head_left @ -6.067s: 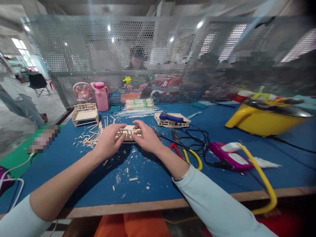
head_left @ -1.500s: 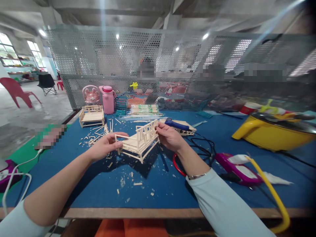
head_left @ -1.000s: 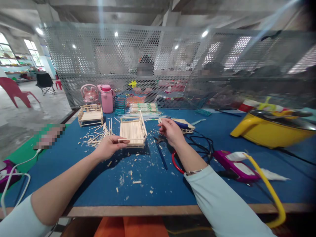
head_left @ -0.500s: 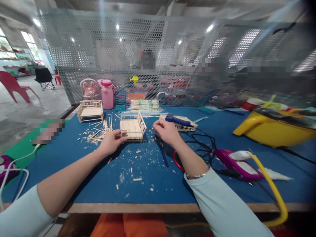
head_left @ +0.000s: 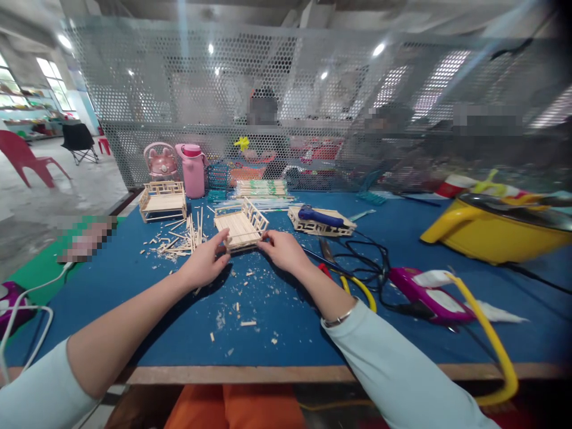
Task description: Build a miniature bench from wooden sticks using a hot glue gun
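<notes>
A small stick-built model bed (head_left: pixel 241 229) with slatted base and railings stands on the blue table in front of me, turned slightly at an angle. My left hand (head_left: pixel 206 261) pinches its front left corner between thumb and fingers. At its front right corner, my right hand (head_left: pixel 283 251) has its fingertips closed on the frame. Loose wooden sticks (head_left: pixel 190 235) lie in a heap just left of the bed. To the right, a blue glue gun (head_left: pixel 322 215) rests on another stick-built piece (head_left: pixel 308 226).
A finished-looking model bed (head_left: pixel 163 202) and a pink bottle (head_left: pixel 194 173) stand back left. Cutters with red and yellow handles (head_left: pixel 364 293), black cables, a purple power strip (head_left: pixel 431 298) and a yellow pot (head_left: pixel 496 235) occupy the right. Perforated metal screen (head_left: pixel 232 77) behind.
My right hand has moved left and down from near the glue gun onto the bed's right corner. The bed has turned a little. The cutters beside my right forearm have shifted right.
</notes>
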The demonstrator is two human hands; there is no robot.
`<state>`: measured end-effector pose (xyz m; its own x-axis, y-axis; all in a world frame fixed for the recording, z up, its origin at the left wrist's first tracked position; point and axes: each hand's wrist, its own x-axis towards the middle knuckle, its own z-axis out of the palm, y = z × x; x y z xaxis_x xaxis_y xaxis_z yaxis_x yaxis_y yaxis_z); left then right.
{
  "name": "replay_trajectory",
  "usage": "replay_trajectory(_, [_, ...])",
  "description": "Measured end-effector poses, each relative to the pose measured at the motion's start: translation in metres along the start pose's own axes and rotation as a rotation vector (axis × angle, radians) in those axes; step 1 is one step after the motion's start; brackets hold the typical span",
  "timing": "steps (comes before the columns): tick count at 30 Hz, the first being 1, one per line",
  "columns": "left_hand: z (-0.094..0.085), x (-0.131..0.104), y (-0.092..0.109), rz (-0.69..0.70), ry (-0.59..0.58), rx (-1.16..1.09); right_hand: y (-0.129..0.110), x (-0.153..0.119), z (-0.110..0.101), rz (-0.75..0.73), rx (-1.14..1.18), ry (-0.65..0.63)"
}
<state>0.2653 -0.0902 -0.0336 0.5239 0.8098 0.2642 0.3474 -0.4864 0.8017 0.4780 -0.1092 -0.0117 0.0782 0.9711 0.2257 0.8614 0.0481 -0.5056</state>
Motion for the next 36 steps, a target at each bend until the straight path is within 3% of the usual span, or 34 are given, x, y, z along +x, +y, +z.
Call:
replay_trajectory(6, [-0.020, -0.007, 0.006, -0.117, 0.124, 0.116, 0.012, 0.004, -0.008, 0.111, -0.009, 0.118])
replay_trajectory(11, [-0.017, -0.005, 0.008, -0.108, 0.132, 0.197, 0.009, 0.006, -0.004, 0.094, 0.091, 0.050])
replay_trajectory(18, [0.002, -0.001, 0.022, 0.086, -0.125, 0.405, 0.007, 0.015, 0.016, 0.111, 0.293, 0.038])
replay_trajectory(22, [0.011, -0.007, 0.027, 0.198, -0.241, 0.349, 0.014, 0.021, 0.024, 0.195, 0.415, 0.054])
replay_trajectory(27, [0.016, -0.010, 0.029, 0.284, -0.343, 0.267, 0.022, 0.028, 0.027, 0.258, 0.407, 0.172])
replay_trajectory(31, [0.008, -0.008, 0.028, 0.329, -0.278, 0.315, 0.026, 0.031, 0.026, 0.261, 0.357, 0.253])
replay_trajectory(36, [-0.007, -0.005, 0.021, 0.176, -0.075, 0.401, 0.028, 0.034, 0.031, 0.227, 0.374, 0.234])
